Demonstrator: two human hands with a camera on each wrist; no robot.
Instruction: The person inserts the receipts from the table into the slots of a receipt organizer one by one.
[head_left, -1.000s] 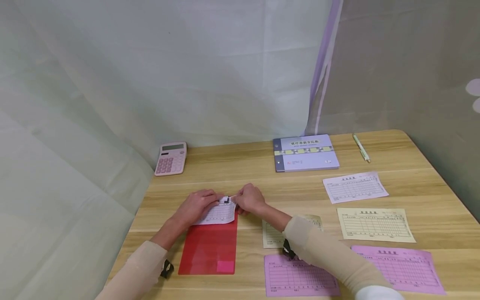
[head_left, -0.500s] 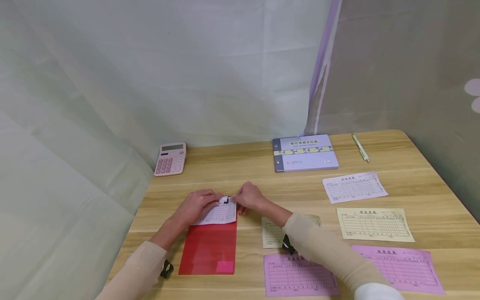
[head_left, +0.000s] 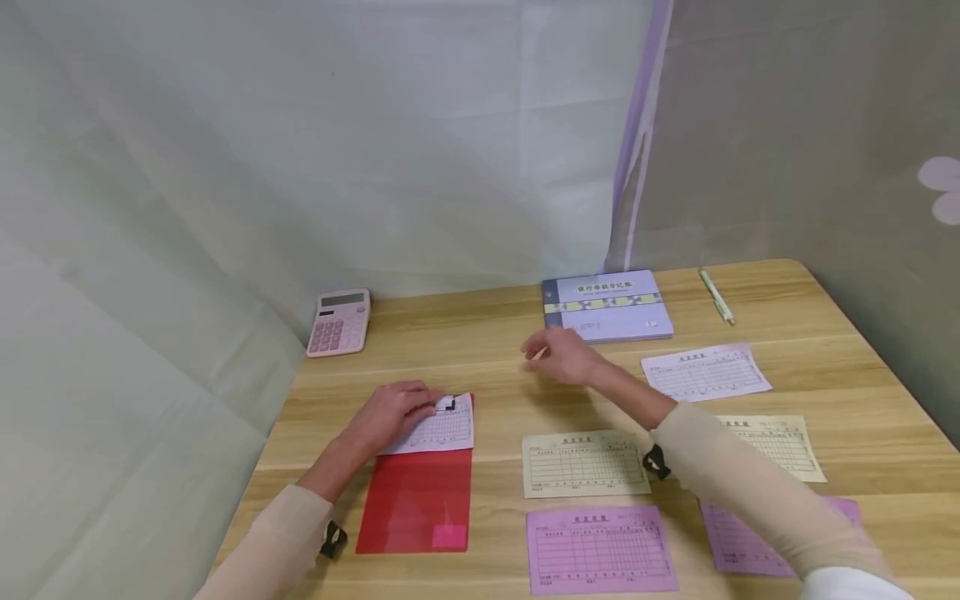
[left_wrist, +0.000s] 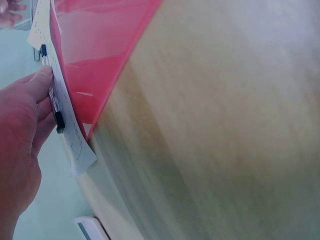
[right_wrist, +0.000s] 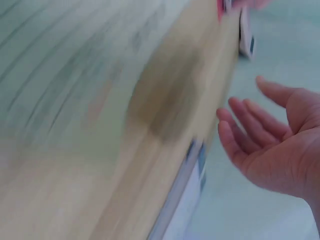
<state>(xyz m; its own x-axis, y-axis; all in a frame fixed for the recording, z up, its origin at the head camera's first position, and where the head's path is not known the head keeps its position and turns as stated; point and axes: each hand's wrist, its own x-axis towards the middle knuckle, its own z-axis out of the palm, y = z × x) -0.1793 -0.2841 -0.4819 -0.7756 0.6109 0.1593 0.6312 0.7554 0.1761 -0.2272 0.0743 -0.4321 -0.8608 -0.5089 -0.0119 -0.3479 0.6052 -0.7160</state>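
Note:
My left hand [head_left: 390, 415] pinches the wire clip [left_wrist: 59, 121] at the top of a red see-through clipboard [head_left: 416, 500], thumb on the near side and fingers behind. A small white printed form [head_left: 438, 433] lies under that clip, covering the board's upper part. One lower corner of the paper curls outward in the left wrist view. Away to the right, my right hand [head_left: 566, 358] hangs above the table just in front of a lilac notebook [head_left: 618, 310]. Its fingers are loosely bent, and nothing is in them in the right wrist view.
Yellow [head_left: 585, 467] and pink [head_left: 602, 550] forms lie right of the clipboard. Farther right are another white form [head_left: 705, 372], plus yellow and pink ones partly under the right sleeve. A pink calculator [head_left: 340, 322] stands back left, a pen [head_left: 717, 296] back right.
My right hand has let go of the clip's right side and moved up and right, uncovering the near yellow form. The left hand stays at the clip.

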